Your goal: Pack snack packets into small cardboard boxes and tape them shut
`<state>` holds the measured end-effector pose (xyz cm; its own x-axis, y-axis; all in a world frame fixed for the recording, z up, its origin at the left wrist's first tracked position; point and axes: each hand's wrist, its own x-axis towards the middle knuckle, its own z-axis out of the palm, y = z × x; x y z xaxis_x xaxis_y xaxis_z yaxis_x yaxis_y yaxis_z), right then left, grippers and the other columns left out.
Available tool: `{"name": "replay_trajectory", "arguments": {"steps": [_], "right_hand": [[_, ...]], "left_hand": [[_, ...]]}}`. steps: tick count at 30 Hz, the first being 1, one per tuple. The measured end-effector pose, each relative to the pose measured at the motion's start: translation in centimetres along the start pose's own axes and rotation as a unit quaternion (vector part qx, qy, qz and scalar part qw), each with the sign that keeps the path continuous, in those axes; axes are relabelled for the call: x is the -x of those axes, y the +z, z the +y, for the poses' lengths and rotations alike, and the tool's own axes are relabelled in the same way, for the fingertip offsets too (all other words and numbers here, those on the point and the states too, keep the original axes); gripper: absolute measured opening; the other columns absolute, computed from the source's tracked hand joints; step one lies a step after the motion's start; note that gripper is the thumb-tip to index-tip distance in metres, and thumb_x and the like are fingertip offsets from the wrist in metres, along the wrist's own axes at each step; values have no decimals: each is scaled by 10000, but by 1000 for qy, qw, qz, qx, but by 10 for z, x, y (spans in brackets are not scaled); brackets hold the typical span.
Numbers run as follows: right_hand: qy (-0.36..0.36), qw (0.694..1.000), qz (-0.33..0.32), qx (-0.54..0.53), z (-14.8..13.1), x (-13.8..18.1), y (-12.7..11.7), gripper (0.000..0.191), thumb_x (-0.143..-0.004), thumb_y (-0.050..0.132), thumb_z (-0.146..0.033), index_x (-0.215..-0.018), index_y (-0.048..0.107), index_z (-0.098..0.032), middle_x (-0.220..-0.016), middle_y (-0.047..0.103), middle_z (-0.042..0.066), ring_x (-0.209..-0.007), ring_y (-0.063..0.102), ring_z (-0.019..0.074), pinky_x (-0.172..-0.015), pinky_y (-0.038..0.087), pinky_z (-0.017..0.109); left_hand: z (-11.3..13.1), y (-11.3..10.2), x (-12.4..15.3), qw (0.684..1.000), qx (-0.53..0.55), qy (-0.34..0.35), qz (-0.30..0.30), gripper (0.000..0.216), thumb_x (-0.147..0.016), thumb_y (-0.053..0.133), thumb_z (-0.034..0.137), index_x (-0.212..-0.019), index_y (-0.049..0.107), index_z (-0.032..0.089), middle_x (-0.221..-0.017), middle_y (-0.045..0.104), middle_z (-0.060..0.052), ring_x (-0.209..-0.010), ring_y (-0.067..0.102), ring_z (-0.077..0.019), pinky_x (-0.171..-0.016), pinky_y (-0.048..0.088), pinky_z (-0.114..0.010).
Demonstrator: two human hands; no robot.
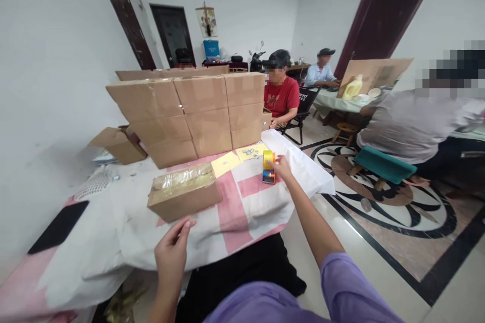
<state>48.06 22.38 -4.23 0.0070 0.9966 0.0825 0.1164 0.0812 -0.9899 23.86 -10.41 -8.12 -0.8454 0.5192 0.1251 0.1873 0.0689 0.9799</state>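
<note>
A taped cardboard box (184,192) lies on the cloth-covered table (113,227) in front of me. My left hand (172,252) hovers just below the box's near edge, fingers loosely curled, holding nothing. My right hand (281,166) reaches out to the right side of the table and rests its fingers on a yellow tape dispenser (269,166) that stands upright there. Yellow paper sheets (238,157) lie just behind the dispenser.
A stack of sealed cardboard boxes (197,113) fills the back of the table, with an open box (119,144) to its left. A black phone (58,227) lies at the left. Three people sit at the right and far back, one on a green stool (384,165).
</note>
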Motion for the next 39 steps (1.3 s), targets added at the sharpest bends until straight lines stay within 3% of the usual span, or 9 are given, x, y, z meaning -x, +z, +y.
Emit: {"name": "replay_trajectory", "arguments": {"steps": [4,7,12,17,20,26,31,34,39], "right_hand": [[-119,989,8,86,-28,28,12,260,-760,680,-289,-994,646,-180,-1059,645,100,-1028,554,250,-921,424,371],[-296,934,-180,85,-57,79,46,133,-851,631,-295,-877,705,-187,-884,657,48,-860,578,206,-879,436,353],[-379,809,-434,114,-98,160,102,153,-862,756,-325,-946,755,-198,-902,638,31,-928,589,200,-874,441,329],[-467,733,-445,216,-115,184,123,58,-879,717,-184,-828,743,-193,-1016,624,55,-1057,536,244,-947,364,403],[-469,753,-418,196,-122,182,128,98,-914,682,-185,-834,738,-191,-1015,626,53,-1057,532,238,-951,347,409],[-368,835,-404,61,-142,162,158,118,-892,699,-240,-810,749,-172,-934,654,39,-952,574,196,-901,411,350],[-268,792,-536,112,-144,148,229,259,-884,642,-351,-839,772,-131,-761,668,3,-739,579,144,-691,418,248],[-284,774,-510,245,-140,146,269,270,-900,610,-342,-881,782,-135,-732,680,-7,-738,577,142,-683,396,240],[-301,766,-454,340,-127,144,303,114,-815,688,-237,-817,788,-183,-823,729,49,-924,598,241,-843,400,344]], "left_hand": [[11,2,0,999,28,22,7,439,-775,727,542,-1004,784,171,-952,803,-86,-1001,734,-261,-991,563,-416],[20,4,0,999,31,33,-3,434,-794,714,533,-1009,777,162,-916,802,-89,-962,738,-255,-953,578,-413],[32,7,5,996,50,61,-27,407,-783,723,515,-979,779,163,-895,799,-87,-922,741,-248,-910,588,-389],[33,-1,5,997,27,28,-62,544,-763,725,562,-1092,756,130,-717,766,-76,-697,717,-222,-677,576,-327],[27,-12,0,997,-18,-14,-76,691,-758,709,626,-1200,699,96,-513,660,-19,-473,601,-181,-506,467,-279],[12,-41,-17,999,-36,-4,-4,521,-786,651,627,-967,704,140,-497,600,14,-425,491,-128,-457,350,-233],[17,-51,-47,987,-94,100,88,449,-930,528,503,-1198,685,178,-651,677,-3,-579,602,-145,-612,434,-238],[20,-51,-73,959,-231,153,55,487,-963,485,443,-1384,615,237,-706,713,-18,-625,623,-167,-663,422,-259],[10,-47,-97,915,-380,139,19,397,-945,530,453,-1269,720,324,-681,712,-47,-610,601,-194,-615,338,-267]]}}
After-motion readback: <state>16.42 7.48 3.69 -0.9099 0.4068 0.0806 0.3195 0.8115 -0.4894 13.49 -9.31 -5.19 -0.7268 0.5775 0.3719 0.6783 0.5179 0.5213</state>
